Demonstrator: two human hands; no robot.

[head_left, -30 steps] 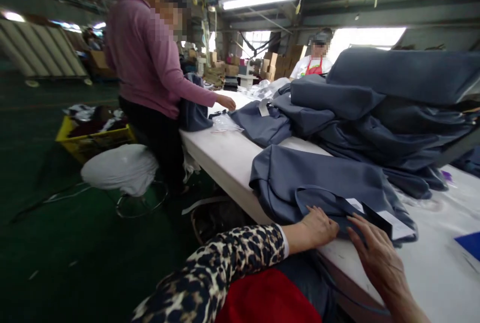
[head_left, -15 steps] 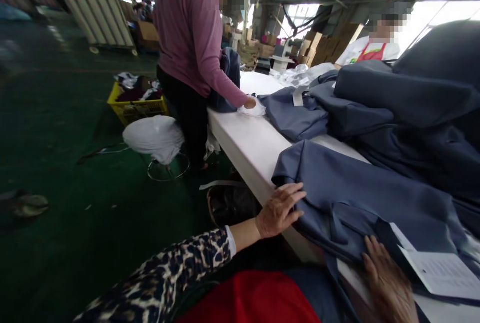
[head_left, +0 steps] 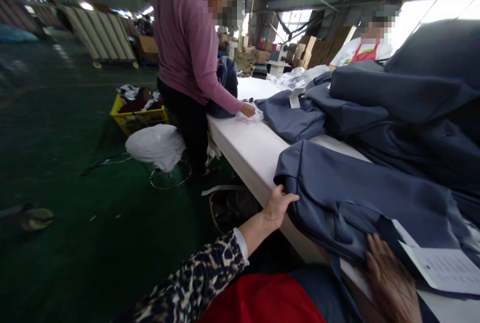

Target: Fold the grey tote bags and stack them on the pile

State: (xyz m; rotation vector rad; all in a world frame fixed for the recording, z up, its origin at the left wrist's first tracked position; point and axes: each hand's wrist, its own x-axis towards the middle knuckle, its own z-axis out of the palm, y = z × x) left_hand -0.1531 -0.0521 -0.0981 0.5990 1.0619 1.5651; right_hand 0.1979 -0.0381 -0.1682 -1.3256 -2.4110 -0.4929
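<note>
Hands (head_left: pixel 276 208) (head_left: pixel 392 275) apart on blue bag (head_left: pixel 360 185)

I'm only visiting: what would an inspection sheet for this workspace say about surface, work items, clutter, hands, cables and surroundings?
Surface: white table, partly covered by goods.
Job's things: blue-grey bag lying at the near edge; printed paper tag on it.
Clutter: heaped blue-grey goods behind the bag.
Hands: left hand at the bag's left edge, grip unclear; right hand open, fingers on the bag's near side.
Cables: something thin on the floor by the stool; cannot tell whether it's a cable.
Surroundings: yellow crate; co-worker in pink across the corner.
</note>
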